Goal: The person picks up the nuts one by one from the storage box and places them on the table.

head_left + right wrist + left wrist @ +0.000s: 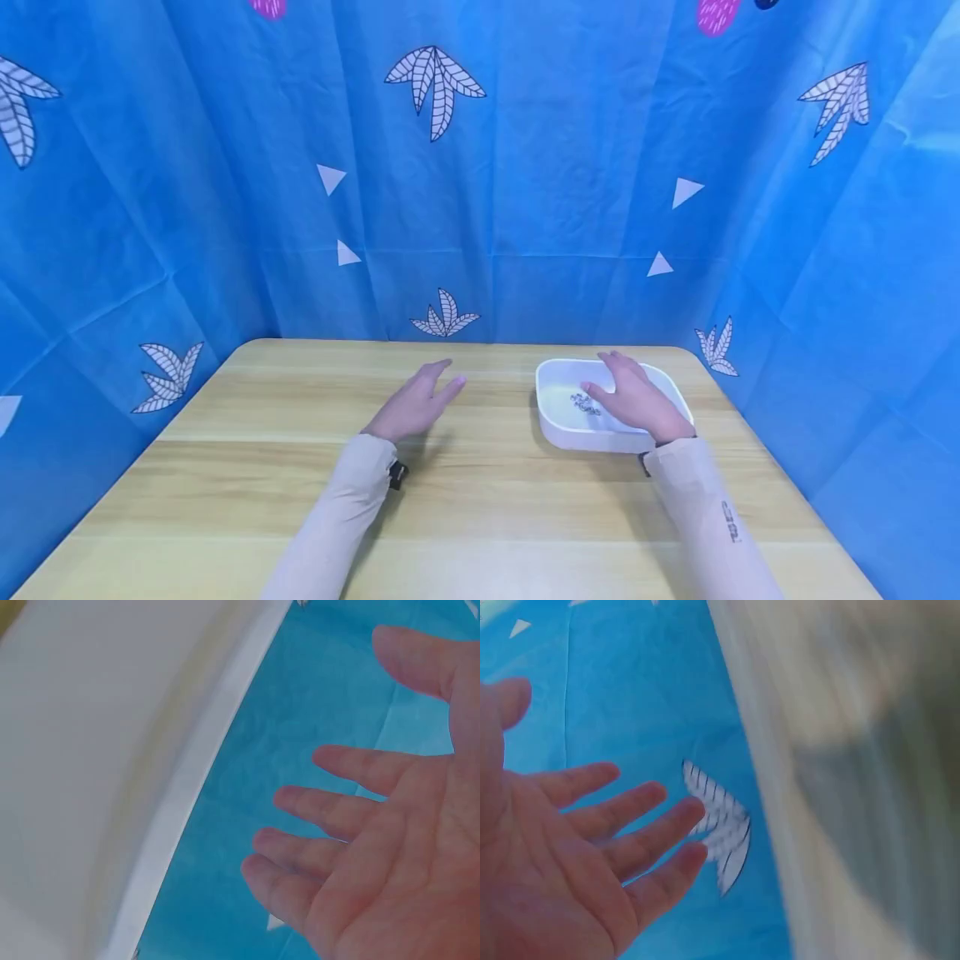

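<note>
A white rectangular basin (564, 438) with rounded corners stands at the right of the table, a dark printed pattern on its inner floor. Over its right part, in the head view, is my right hand (636, 400), thumb apart from the fingers and nothing in its grasp. The right wrist view shows that palm (405, 855) with loosely extended fingers beside the basin's white wall (187, 780). My left hand (412, 408) is above the table left of the basin, holding nothing. Its palm (547, 877) and spread fingers show in the left wrist view.
The pale wood-grain table (480, 517) has rounded far corners. A blue curtain (562, 167) with white leaf prints hangs behind it and along both sides. Light sleeves (337, 517) cover both forearms, and dark bands show at the wrists.
</note>
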Tool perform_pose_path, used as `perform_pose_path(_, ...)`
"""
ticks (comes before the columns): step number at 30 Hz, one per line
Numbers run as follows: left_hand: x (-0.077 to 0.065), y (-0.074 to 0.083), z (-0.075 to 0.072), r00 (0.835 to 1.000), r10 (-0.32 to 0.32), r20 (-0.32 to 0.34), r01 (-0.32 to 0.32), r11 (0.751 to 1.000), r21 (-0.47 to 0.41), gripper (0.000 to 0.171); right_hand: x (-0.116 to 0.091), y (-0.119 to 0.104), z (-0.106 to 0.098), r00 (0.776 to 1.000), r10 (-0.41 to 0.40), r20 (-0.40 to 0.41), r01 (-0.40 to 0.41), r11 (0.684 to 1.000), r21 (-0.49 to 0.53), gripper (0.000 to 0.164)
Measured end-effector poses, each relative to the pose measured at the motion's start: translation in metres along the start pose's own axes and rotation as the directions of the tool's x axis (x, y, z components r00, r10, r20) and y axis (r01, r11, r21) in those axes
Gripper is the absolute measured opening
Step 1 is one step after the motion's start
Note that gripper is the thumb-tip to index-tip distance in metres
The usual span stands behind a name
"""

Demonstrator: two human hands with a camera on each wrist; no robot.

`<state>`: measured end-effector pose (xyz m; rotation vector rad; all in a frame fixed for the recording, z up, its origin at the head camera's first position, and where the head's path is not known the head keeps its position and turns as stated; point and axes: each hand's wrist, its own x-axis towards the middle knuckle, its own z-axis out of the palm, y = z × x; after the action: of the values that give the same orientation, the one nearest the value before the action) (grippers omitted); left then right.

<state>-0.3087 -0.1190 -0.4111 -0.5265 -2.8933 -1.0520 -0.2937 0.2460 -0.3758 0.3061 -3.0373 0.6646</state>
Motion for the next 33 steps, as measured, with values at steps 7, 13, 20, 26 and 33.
perform_pose_path(7, 0.01, 0.016, 0.031, 0.998, -0.054, 0.043, 0.065, 0.955, -0.29, 0.065, -0.005, 0.038, -0.023, 0.996, 0.077, -0.055, -0.072, 0.993, 0.091, 0.076)
perform_pose_path(13, 0.02, 0.033, 0.055, 0.991, -0.091, 0.098, 0.127, 0.874, -0.469, 0.063, -0.012, 0.07, -0.031, 0.991, 0.131, -0.025, -0.125, 0.98, 0.152, 0.075)
perform_pose_path(20, 0.029, 0.054, 0.083, 0.981, -0.15, 0.123, 0.194, 0.765, -0.614, 0.066, -0.013, 0.098, -0.027, 0.963, 0.23, 0.142, -0.267, 0.896, 0.354, 0.075)
perform_pose_path(26, 0.035, 0.07, 0.101, 0.977, -0.144, 0.158, 0.214, 0.669, -0.712, 0.069, -0.016, 0.115, -0.022, 0.956, 0.226, 0.187, -0.293, 0.766, 0.573, 0.072)
perform_pose_path(33, 0.033, 0.08, 0.112, 0.972, -0.139, 0.19, 0.235, 0.585, -0.776, 0.068, -0.018, 0.13, -0.014, 0.971, 0.142, 0.195, -0.238, 0.691, 0.683, 0.056)
